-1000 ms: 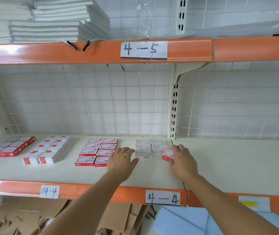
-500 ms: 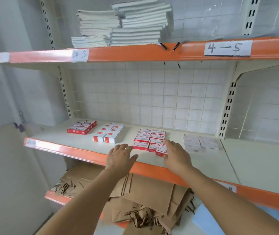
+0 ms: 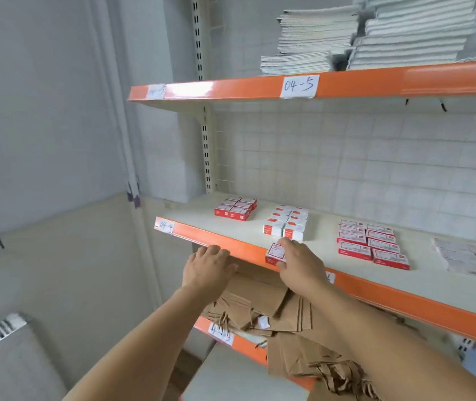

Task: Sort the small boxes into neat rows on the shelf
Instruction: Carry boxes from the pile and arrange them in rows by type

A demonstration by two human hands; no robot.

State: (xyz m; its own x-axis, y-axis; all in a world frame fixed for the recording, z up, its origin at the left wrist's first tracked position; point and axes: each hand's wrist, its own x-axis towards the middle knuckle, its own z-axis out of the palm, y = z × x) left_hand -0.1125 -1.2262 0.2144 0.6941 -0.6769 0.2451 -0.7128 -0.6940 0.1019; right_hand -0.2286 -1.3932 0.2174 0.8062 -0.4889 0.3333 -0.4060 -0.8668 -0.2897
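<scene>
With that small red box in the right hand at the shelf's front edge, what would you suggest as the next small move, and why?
Probably carry the small red box, gripped by the right hand, left and back to the far-left red group. That group looks the same red; the white-topped group just behind it does not.

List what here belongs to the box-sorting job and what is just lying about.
Job: small box held in right hand; left hand; three box groups; shelf.

Lying about: notebook stacks, brown paper bags, white packets.
</scene>
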